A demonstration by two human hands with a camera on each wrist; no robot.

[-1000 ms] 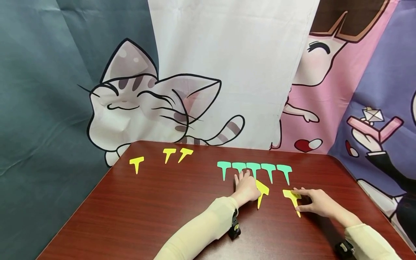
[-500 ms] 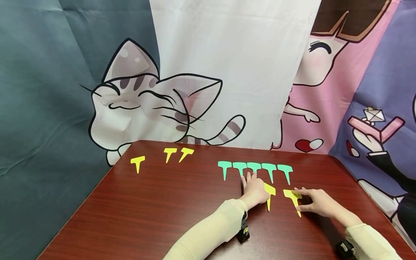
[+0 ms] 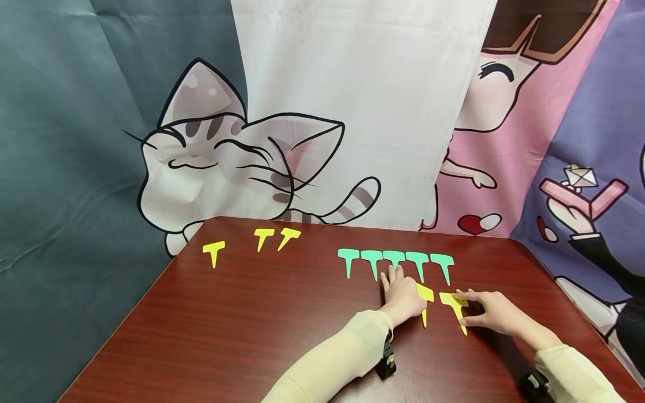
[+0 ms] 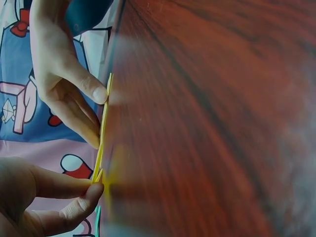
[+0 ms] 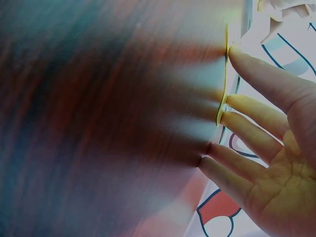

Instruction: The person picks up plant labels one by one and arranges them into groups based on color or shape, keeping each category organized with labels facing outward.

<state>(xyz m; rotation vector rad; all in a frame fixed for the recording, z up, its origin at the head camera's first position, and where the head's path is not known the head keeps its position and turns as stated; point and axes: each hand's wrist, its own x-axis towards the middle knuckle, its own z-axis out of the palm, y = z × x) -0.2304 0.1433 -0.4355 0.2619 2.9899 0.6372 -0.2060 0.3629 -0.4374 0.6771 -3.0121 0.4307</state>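
In the head view, my left hand pinches a yellow T-shaped plant label at its left side; the left wrist view shows thumb and forefinger meeting at it. To its right, my right hand rests on a second yellow plant label, lying on the table. In the right wrist view, the straight fingertips and thumb of that hand touch this label at separate spots. Just beyond both hands runs a row of several green plant labels, heads side by side; my left fingers overlap the middle one's stem.
Three more yellow labels lie farther off at the left: one label near the table's left edge, and a pair toward the back. The brown wooden table ends at a cartoon-printed curtain.
My left hand has slid to the right with its yellow label, which now stands closer to the other one and more upright. My right hand has stayed in place.
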